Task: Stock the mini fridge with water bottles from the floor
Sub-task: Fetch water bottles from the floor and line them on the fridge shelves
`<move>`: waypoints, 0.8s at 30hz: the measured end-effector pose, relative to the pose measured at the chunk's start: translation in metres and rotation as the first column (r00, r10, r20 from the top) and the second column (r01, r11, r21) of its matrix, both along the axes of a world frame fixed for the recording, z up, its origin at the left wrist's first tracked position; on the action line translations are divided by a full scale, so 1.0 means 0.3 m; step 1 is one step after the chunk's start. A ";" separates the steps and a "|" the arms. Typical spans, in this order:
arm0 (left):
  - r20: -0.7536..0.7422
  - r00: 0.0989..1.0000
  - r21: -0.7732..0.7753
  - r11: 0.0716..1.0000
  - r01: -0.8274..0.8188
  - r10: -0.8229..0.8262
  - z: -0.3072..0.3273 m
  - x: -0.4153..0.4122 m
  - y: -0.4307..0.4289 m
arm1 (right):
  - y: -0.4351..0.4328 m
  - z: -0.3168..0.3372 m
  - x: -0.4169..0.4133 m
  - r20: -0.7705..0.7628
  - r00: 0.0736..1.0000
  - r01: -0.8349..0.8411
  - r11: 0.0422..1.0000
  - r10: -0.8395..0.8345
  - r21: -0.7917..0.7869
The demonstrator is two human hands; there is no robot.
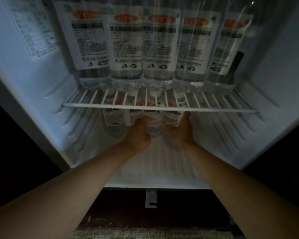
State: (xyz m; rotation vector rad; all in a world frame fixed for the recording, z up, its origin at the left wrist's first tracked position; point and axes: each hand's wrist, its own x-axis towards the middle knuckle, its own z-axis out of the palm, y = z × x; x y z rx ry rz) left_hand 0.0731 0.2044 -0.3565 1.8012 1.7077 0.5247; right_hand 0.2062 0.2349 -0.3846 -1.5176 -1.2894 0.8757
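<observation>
Under the wire shelf (214, 109), left hand (138, 133) grips one bottle (154, 129); right hand (180, 130) curls round its neighbour (172, 117). Upper row (160, 45) of five already stocked; lower row (114, 116) looks part-filled.

Mini fridge (41, 94) lining: white, bluish cast on the left wall.
Wire shelf (159, 108): white, parallel bars.
Upper bottles (126, 49): clear; white labels, orange-red oval logo, dark band, grey fine print.
Lower bottles (154, 128): clear, same label colours.
Floor (124, 204): dark reddish brown.
Rug (145, 234): mottled grey-beige weave.
</observation>
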 end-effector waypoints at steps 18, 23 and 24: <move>-0.022 0.983 0.033 0.983 -0.181 0.182 0.182 -0.104 -0.297 | -0.333 0.156 -0.068 0.266 0.939 -0.148 0.955 0.218 -0.258; 0.100 0.941 0.047 0.943 -0.330 0.324 0.436 -0.210 -0.567 | -0.573 0.475 -0.180 0.301 0.900 -0.282 0.947 0.316 -0.154; 0.130 0.925 0.043 0.930 -0.364 0.356 0.495 -0.246 -0.631 | -0.632 0.544 -0.211 0.313 0.885 -0.314 0.939 0.343 -0.143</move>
